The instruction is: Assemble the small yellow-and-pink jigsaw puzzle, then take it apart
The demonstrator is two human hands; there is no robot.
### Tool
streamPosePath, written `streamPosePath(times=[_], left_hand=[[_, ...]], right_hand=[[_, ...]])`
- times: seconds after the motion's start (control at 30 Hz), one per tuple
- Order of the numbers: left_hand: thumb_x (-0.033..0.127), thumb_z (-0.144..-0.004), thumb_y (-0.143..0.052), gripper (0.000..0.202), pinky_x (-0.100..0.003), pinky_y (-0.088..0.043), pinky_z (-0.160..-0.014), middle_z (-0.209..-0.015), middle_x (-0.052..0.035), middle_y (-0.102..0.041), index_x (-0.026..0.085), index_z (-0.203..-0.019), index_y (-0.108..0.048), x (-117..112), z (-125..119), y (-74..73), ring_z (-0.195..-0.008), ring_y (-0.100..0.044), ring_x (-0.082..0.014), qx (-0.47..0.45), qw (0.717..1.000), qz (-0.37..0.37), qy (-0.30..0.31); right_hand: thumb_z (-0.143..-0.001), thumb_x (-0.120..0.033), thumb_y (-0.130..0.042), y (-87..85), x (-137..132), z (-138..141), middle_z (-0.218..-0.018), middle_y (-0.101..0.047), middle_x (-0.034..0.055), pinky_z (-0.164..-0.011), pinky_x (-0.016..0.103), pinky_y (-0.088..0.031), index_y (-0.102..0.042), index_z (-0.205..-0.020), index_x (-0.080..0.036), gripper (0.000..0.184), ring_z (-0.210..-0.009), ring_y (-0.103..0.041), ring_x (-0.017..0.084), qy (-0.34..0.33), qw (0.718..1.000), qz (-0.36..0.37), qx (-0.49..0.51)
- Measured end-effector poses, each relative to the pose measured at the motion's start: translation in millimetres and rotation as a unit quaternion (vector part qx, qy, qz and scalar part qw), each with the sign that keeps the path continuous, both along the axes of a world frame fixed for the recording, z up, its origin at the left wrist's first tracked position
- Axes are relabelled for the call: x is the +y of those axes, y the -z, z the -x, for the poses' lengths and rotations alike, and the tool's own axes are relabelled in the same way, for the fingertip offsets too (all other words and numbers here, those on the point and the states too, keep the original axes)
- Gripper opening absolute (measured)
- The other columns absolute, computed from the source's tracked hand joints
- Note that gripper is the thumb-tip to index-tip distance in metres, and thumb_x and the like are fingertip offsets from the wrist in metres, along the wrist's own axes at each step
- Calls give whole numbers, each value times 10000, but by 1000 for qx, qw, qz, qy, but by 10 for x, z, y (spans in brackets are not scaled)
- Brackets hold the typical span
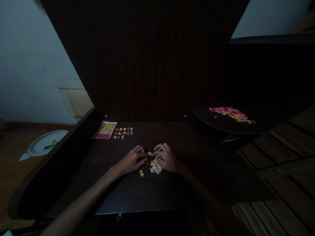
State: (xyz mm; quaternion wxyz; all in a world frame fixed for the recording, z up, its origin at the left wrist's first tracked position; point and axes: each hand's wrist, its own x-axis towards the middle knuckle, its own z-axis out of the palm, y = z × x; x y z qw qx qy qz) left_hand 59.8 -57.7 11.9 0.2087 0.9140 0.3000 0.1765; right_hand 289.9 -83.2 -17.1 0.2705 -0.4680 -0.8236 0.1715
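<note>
My left hand (134,160) rests low over the dark desk (118,196), its fingers bent and thumb apart from the index finger. A pale jigsaw piece (149,153) lies at its index fingertip. Across from it, my right hand (167,159) spreads its fingers over a small heap of jigsaw pieces (155,167), partly covering them; its index finger also reaches to the pale piece. I see nothing clearly gripped in either hand. A few yellow and red pieces (141,173) lie beside my left thumb. Further back, jigsaw pieces in rows (123,131) adjoin a picture sheet (105,130) of a spotted animal.
A tall dark panel (147,59) closes the desk's back, and a raised side board (56,157) bounds the left. On a curved shelf (206,119) at right lies a pile of pink and yellow bits (232,113). A white round lid-like object (46,142) sits at far left.
</note>
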Motion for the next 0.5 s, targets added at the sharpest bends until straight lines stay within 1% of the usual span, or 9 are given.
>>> streamPosePath(times=[0.1, 0.23, 0.4, 0.5], left_hand=[[261, -952, -563, 201, -310, -460, -846, -919, -39, -594, 223, -1074, -718, -84, -47, -1, -936, -548, -195, -5, 999, 30, 22], [275, -930, -611, 193, -333, -451, -878, -946, -36, -595, 235, -1092, -708, -127, -64, 66, -960, -548, -205, -12, 999, 38, 36], [227, -931, -595, 168, -332, -449, -867, -943, -35, -605, 227, -1059, -704, -118, -92, 146, -951, -550, -203, -7, 999, 36, 19], [243, -918, -619, 169, -332, -453, -865, -956, -36, -611, 216, -1067, -694, -114, -109, 157, -953, -553, -205, -3, 999, 36, 6]], right_hand=[[-741, -109, -693, -39, -10, -18, -1087, -600, 52, -909, 429, -373, -722, -900, -228, 201, -1027, -486, 239, -21, 1000, 11, 7], [-710, -147, -744, -74, -35, -15, -1067, -610, 54, -907, 432, -375, -717, -850, -215, 158, -1043, -487, 250, -43, 999, 16, -3], [-727, -161, -743, -101, -35, -10, -1020, -620, 51, -899, 427, -375, -713, -817, -204, 104, -1015, -505, 239, -41, 999, 19, 3], [-739, -171, -741, -111, -26, -13, -1004, -627, 50, -891, 423, -375, -709, -804, -201, 79, -1002, -515, 236, -37, 999, 16, 12]])
